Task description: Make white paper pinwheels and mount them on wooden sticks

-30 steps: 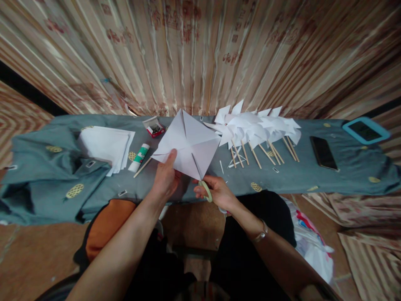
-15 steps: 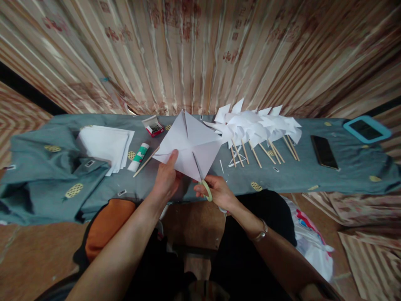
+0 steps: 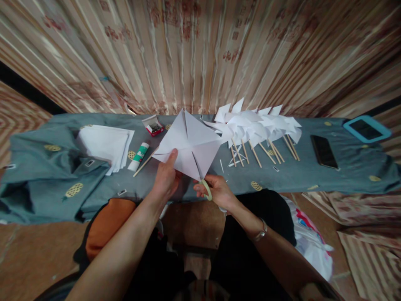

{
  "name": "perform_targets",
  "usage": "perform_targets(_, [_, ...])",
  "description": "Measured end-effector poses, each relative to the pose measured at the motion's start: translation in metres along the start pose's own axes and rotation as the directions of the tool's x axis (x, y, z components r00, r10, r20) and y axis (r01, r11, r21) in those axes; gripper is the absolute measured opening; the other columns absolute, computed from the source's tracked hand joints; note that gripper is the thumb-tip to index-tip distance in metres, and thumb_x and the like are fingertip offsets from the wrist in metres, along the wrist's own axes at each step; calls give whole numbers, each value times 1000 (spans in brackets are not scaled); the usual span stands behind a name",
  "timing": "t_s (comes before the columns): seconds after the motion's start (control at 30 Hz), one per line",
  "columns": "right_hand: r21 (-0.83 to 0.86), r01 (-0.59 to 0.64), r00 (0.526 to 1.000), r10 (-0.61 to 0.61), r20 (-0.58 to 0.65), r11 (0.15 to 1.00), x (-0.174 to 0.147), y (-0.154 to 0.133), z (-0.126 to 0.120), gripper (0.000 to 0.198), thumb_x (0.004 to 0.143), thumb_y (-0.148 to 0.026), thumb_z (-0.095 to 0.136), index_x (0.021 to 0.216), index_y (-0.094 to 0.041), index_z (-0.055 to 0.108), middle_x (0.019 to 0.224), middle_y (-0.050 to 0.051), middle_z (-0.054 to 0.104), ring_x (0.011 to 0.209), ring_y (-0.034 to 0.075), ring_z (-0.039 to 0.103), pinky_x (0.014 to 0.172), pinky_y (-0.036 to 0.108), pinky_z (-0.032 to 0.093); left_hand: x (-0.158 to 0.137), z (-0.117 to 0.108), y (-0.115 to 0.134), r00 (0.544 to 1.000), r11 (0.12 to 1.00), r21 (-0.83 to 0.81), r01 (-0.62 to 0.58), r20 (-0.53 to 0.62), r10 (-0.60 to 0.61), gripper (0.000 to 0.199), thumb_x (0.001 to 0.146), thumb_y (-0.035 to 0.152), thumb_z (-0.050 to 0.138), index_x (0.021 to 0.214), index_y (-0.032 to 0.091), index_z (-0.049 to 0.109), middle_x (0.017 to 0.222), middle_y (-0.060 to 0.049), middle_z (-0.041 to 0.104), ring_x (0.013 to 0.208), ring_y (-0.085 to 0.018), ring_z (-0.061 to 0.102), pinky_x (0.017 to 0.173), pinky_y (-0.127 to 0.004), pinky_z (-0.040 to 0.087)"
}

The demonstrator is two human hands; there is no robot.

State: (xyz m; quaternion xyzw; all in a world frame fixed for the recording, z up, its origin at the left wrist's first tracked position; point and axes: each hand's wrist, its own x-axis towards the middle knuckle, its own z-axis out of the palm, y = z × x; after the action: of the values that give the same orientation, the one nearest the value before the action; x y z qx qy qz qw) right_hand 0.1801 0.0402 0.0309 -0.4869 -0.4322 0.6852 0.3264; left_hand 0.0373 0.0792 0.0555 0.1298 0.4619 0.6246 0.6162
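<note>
- As the left hand [image 3: 166, 177] pinches white paper [image 3: 205, 152] by the tabletop's near edge [image 3: 288, 185], the right hand [image 3: 219, 190] grips scissors [image 3: 208, 189].
- Little shifts from half a second ago; cutting seems paused.

Got a grey-green cloth-covered counter [image 3: 291, 175] holding stacked white paper sheets [image 3: 103, 146], a green-and-white plastic tube [image 3: 138, 157], open red cardboard box [image 3: 155, 130], white paper pinwheels [image 3: 250, 123] on wooden sticks [image 3: 255, 154], black rectangular phone [image 3: 324, 151], blue-framed tablet [image 3: 367, 128].

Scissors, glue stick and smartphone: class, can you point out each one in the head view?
Scissors [image 3: 208, 190]: head view, on the pale yellow-green handle loop.
Glue stick [image 3: 138, 156]: head view, on the green label.
Smartphone [image 3: 324, 152]: head view, middle of its dark upper face.
</note>
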Motion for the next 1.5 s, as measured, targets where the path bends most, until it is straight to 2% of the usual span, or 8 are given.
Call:
perform_targets(0.47, [-198, -80, 919, 150, 365, 977, -14, -20, -43, 46, 65, -51, 81, 88, -14, 66, 64, 0, 68, 54, 8, 56, 53, 21, 42, 26, -20, 34, 980, 982, -79, -171, -117, 161, 14, 90, 11, 54, 95, 15, 67, 93, -4, 74, 81, -13, 69, 81, -23, 57])
perform_targets(0.53, [-109, 3, 955, 29, 294, 994, -14, -24, -56, 50, 63, -52, 82, 92, -14, 67, 65, 1, 69, 54, 9, 57, 53, 22, 42, 25, -23, 35, 984, 988, -37, -147, -109, 142, 14, 88, 10, 56, 94, 14, 68, 87, -4, 73, 79, -15, 69, 81, -25, 57])
perform_targets(0.6, [-29, 163, 985, -161, 55, 986, -10, -27, -67, 49, 62, -52, 82, 91, -16, 68, 65, 0, 69, 55, 10, 57, 55, 23, 44, 23, -26, 32, 991, 993, 39, -113, -71, 115, 13, 84, 10, 59, 92, 13, 68, 83, -4, 73, 79, -17, 71, 81, -28, 58])
perform_targets(0.73, [-94, 350, 861, -360, -360, 932, -1, -30, -81, 43, 59, -43, 85, 92, -21, 68, 71, -2, 69, 59, 11, 59, 58, 24, 45, 18, -33, 21, 995, 972, 228, -63, 84, 45, 15, 74, 16, 68, 89, 13, 71, 82, -7, 75, 80, -23, 72, 76, -32, 58])
perform_targets(0.9, [-92, 287, 905, -301, -300, 954, 2, -29, -75, 52, 48, -34, 90, 93, -21, 67, 74, -4, 69, 68, 12, 62, 67, 25, 48, 8, -38, 9, 971, 902, 431, 2, 214, -105, 28, 64, 32, 77, 86, 15, 73, 80, -8, 76, 74, -27, 71, 70, -36, 57])
perform_targets(1.17, [-125, 198, 967, -214, -136, 972, 4, -20, -60, 39, 51, -37, 86, 78, -17, 66, 61, -6, 62, 55, 10, 52, 55, 23, 42, 4, -34, 4, 952, 867, 485, 117, 195, -238, 34, 59, 41, 80, 80, 16, 73, 72, -9, 74, 77, -31, 71, 70, -39, 57])
perform_targets(1.4, [12, 335, 847, -296, -441, 942, 15, -22, -56, 37, 48, -38, 86, 76, -21, 69, 70, -3, 69, 60, 13, 56, 61, 27, 48, -6, -24, 9, 836, 950, 163, 265, 452, -311, 71, 71, 73, 62, 109, 14, 68, 111, -13, 72, 115, -34, 62, 95, -44, 52])
perform_targets(1.5, [45, 375, 805, -302, -511, 926, 20, -20, -51, 36, 48, -38, 85, 74, -21, 67, 68, -3, 69, 60, 13, 56, 61, 28, 48, -13, -20, 0, 812, 960, 97, 264, 515, -275, 60, 70, 64, 70, 110, 20, 66, 120, -8, 69, 123, -31, 56, 101, -46, 48])
